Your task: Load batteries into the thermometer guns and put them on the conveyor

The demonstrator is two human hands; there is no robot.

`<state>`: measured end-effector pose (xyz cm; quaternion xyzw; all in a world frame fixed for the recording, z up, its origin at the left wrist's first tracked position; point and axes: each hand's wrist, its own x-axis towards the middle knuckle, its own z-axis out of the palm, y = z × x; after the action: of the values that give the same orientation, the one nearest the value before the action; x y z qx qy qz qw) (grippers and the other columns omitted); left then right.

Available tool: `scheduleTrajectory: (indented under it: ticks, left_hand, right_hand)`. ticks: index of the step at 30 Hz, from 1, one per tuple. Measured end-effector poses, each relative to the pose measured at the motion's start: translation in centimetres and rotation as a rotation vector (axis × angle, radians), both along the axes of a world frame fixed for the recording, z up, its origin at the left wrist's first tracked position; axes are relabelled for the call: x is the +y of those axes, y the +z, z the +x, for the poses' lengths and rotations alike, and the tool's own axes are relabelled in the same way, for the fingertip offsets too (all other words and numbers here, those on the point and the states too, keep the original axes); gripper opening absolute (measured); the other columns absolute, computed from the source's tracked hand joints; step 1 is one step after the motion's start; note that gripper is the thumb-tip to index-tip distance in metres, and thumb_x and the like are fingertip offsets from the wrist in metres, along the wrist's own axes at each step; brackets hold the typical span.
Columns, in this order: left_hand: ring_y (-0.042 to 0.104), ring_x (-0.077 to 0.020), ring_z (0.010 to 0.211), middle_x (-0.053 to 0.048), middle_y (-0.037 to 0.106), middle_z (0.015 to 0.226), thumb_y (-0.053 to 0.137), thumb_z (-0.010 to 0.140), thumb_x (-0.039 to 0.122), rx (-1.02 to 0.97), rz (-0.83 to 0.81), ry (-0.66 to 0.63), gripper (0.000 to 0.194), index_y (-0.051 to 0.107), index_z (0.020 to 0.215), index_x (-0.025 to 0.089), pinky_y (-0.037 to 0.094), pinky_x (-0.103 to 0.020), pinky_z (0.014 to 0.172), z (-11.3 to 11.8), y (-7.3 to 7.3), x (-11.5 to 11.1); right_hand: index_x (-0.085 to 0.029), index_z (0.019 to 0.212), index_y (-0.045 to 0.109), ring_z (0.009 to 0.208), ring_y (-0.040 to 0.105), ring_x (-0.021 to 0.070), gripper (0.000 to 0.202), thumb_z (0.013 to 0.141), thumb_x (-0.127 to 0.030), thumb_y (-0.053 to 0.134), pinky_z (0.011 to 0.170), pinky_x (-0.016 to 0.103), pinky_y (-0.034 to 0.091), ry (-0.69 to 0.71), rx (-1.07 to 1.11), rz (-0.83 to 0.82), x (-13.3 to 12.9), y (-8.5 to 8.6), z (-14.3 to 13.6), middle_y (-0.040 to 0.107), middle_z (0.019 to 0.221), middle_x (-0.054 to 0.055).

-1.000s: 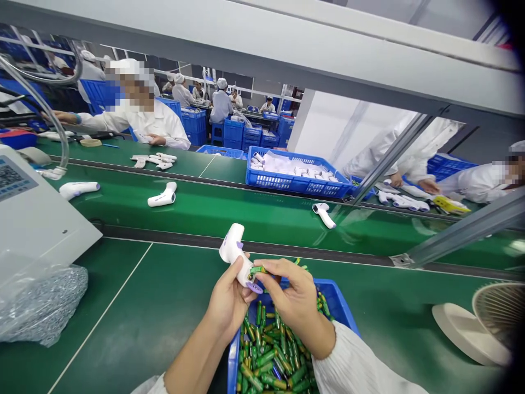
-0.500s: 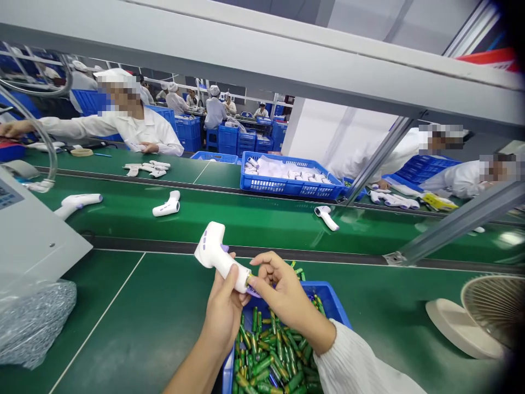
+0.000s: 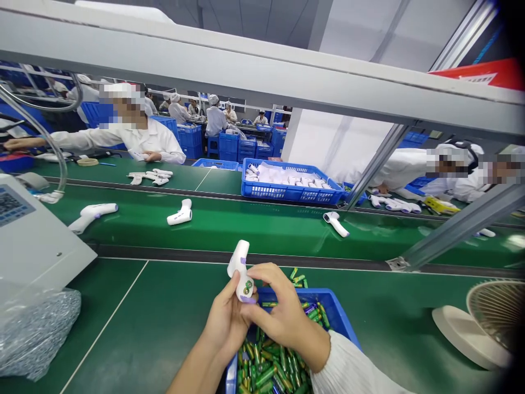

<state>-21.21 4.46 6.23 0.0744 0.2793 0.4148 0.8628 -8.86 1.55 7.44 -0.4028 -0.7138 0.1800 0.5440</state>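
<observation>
A white infrared thermometer (image 3: 238, 261) with purple trim is held in my left hand (image 3: 225, 317), its handle end turned toward me. Two green batteries (image 3: 248, 287) show their ends inside the open handle, and a purple battery cover (image 3: 248, 299) hangs at its lower edge. My right hand (image 3: 283, 306) curves around the handle from the right, fingertips on its upper side and thumb by the cover. Below both hands stands a blue bin (image 3: 342, 323) full of loose green batteries (image 3: 283, 358); part of it is hidden by my right hand and forearm.
Beyond the bench runs a green conveyor belt (image 3: 246, 224) carrying several thermometers. A blue crate (image 3: 287, 192) stands behind it. A grey machine (image 3: 41, 235) and bubble-wrap bag (image 3: 45, 328) are left, a fan (image 3: 492, 317) right. Co-workers sit across; a metal beam (image 3: 262, 76) crosses overhead.
The thermometer has been turned so its handle end faces me, showing both batteries seated. My right fingers have moved from the battery at the opening to around the handle. Belt thermometers appear shifted right.
</observation>
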Motion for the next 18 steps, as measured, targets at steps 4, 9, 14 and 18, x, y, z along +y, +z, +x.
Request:
scheduleTrajectory:
  ticks: [4,9,14,18]
  left_hand:
    - [0.036,-0.0062,0.042,0.003,0.039,0.051,0.046,0.096,0.027,-0.072,0.006,-0.019,0.026,0.057,0.080,0.010,0.034,-0.019,0.041,0.1,-0.2,-0.2]
    - [0.035,-0.0055,0.043,0.004,0.039,0.056,0.049,0.094,0.025,-0.105,0.042,0.014,0.021,0.056,0.081,0.010,0.034,-0.019,0.043,0.2,-0.3,-0.7]
    - [0.032,-0.0036,0.043,0.006,0.039,0.059,0.059,0.089,0.031,0.055,0.127,-0.058,0.021,0.056,0.096,0.011,0.030,-0.017,0.043,0.0,-0.4,0.4]
    - [0.030,-0.0051,0.041,0.005,0.042,0.059,0.059,0.086,0.046,0.619,0.546,-0.258,0.033,0.055,0.097,0.015,0.024,-0.018,0.042,1.5,-0.8,6.2]
  right_hand:
    - [-0.025,0.098,0.069,0.091,0.062,0.0192,0.014,0.088,-0.016,0.063,0.083,0.035,0.048,0.018,0.125,-0.078,0.6,-0.2,-0.2,0.067,0.095,0.004]
    - [-0.022,0.080,0.072,0.089,0.065,0.0187,0.001,0.080,-0.021,0.073,0.080,0.032,0.052,0.108,0.411,-0.365,0.7,-0.7,-0.6,0.065,0.098,0.004]
    - [-0.021,0.076,0.073,0.095,0.064,0.0207,0.011,0.075,-0.030,0.078,0.084,0.034,0.051,0.134,0.483,-0.458,1.1,-1.4,-0.2,0.063,0.105,0.006]
    - [-0.021,0.098,0.072,0.085,0.061,0.0188,0.027,0.086,-0.044,0.065,0.072,0.029,0.050,-0.176,0.489,-0.305,2.0,-1.5,1.2,0.064,0.098,0.006]
